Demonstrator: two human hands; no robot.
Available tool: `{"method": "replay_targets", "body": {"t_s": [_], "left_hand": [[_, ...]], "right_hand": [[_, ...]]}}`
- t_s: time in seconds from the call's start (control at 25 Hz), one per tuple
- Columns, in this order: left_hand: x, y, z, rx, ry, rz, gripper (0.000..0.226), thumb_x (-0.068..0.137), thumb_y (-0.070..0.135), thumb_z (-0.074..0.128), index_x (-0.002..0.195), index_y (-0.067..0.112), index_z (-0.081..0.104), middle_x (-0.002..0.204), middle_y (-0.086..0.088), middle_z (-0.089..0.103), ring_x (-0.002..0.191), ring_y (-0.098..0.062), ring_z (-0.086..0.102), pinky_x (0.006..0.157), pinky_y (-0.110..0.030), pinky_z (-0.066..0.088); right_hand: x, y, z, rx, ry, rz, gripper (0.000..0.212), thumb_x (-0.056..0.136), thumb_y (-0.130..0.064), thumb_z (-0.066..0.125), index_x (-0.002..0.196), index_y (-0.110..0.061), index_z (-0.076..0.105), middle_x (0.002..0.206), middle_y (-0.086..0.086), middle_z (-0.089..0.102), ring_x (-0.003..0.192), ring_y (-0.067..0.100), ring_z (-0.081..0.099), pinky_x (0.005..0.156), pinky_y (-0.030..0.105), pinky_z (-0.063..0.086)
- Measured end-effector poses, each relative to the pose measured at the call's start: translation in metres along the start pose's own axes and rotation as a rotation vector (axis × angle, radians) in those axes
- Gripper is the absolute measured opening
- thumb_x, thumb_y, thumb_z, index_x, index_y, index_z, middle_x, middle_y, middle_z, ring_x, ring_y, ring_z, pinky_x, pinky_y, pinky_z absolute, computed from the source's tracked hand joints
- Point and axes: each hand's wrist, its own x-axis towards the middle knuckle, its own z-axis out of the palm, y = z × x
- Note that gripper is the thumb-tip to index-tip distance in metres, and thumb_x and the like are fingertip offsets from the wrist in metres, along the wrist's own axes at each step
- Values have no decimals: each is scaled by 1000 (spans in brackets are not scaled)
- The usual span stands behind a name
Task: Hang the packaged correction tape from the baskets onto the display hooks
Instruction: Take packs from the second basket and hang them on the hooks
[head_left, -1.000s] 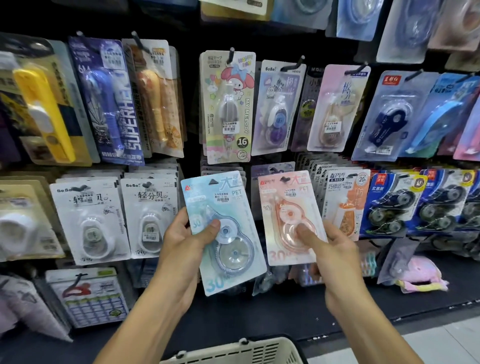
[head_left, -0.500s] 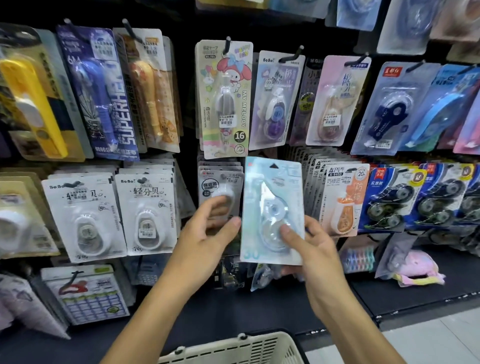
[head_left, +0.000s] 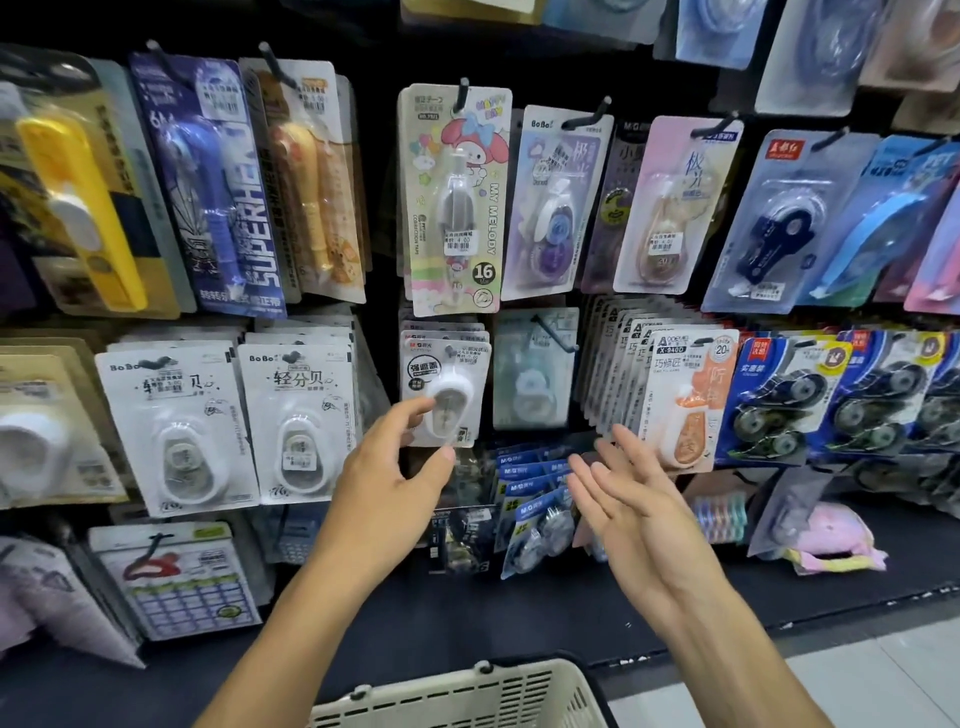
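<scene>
A pale blue packaged correction tape (head_left: 532, 371) hangs on a black display hook (head_left: 556, 332) in the middle row, pushed back into the dark gap. My right hand (head_left: 623, 499) is below and in front of it, palm up, fingers spread, empty. My left hand (head_left: 400, 467) is raised before the white M&G correction tape pack (head_left: 447, 384) on the hook to the left; its fingertips touch or nearly touch that pack's lower edge without gripping. The cream basket (head_left: 457, 696) shows at the bottom edge.
The wall is packed with hanging packs: white BoBo packs (head_left: 296, 415) to the left, orange X-940D packs (head_left: 680, 395) to the right, a My Melody pack (head_left: 457, 202) above. Loose packs (head_left: 535, 514) lie on the dark shelf below.
The blue pack went from my left hand to my right, then onto the hook over the pink one. My right hand let go and dropped back; my left hand moved toward the white pack.
</scene>
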Motion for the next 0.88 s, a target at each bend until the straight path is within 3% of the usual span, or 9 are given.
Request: {"method": "replay_targets", "body": {"t_s": [0.16, 0.28, 0.36, 0.44, 0.52, 0.56, 0.68, 0.8, 0.88], "left_hand": [[-6, -6, -3, 171, -135, 0, 34, 98, 25, 65, 130, 34, 58, 122, 11, 63, 110, -10, 60, 97, -32, 48], [-29, -50, -7, 656, -579, -20, 39, 99, 31, 63, 136, 27, 56, 124, 0, 64, 103, -17, 59, 86, -31, 45], [-59, -99, -8, 870, -901, -117, 44, 98, 33, 64, 140, 27, 55, 133, -2, 62, 113, -23, 59, 94, -34, 47], [-103, -155, -11, 833, -1018, -340, 42, 98, 30, 64, 139, 25, 56, 135, -4, 62, 116, -24, 59, 102, -36, 48], [-154, -207, -17, 743, -983, -594, 41, 99, 27, 63, 139, 24, 55, 135, -7, 62, 115, -25, 60, 101, -36, 49], [-180, -230, -18, 752, -970, -671, 40, 98, 25, 62, 137, 23, 56, 137, -7, 61, 117, -25, 60, 100, -34, 49], [-231, -283, -11, 773, -845, -753, 36, 93, 22, 62, 130, 23, 62, 134, -2, 66, 117, -23, 62, 96, -32, 51], [-230, -301, 16, 617, -557, -766, 37, 96, 22, 62, 133, 23, 58, 127, -1, 71, 92, -17, 65, 73, -23, 51], [-216, -309, 42, 434, -398, -825, 48, 98, 24, 65, 143, 19, 50, 138, -3, 64, 102, -19, 64, 86, -26, 52]], "right_hand": [[-6, 42, -3, -322, 15, 202, 25, 95, 2, 60, 117, -10, 62, 110, 12, 75, 84, 29, 77, 74, 35, 63], [-19, 109, -28, -828, -58, 341, 18, 95, 1, 58, 105, -13, 62, 100, 12, 70, 68, 27, 68, 58, 26, 56], [-30, 159, -67, -1463, -359, 333, 21, 94, -5, 57, 110, -16, 64, 104, 10, 67, 86, 29, 64, 68, 24, 51], [-50, 198, -114, -1955, -739, 476, 42, 92, -13, 59, 133, -20, 58, 130, 9, 63, 116, 29, 60, 91, 27, 48], [-71, 222, -156, -2085, -893, 642, 60, 92, -12, 59, 149, -23, 43, 148, 8, 51, 131, 28, 52, 103, 32, 46], [-78, 232, -171, -2133, -922, 632, 65, 92, -11, 59, 152, -24, 37, 152, 8, 47, 135, 29, 49, 106, 35, 45], [-85, 260, -197, -2274, -970, 422, 72, 89, -15, 63, 154, -25, 33, 152, 4, 44, 137, 29, 45, 108, 40, 45], [-78, 278, -199, -2291, -888, 381, 66, 88, -17, 61, 148, -29, 36, 149, 4, 40, 136, 29, 41, 108, 46, 44], [-74, 292, -199, -2354, -909, 240, 60, 89, -17, 61, 143, -28, 39, 146, 7, 35, 134, 31, 36, 110, 50, 39]]}}
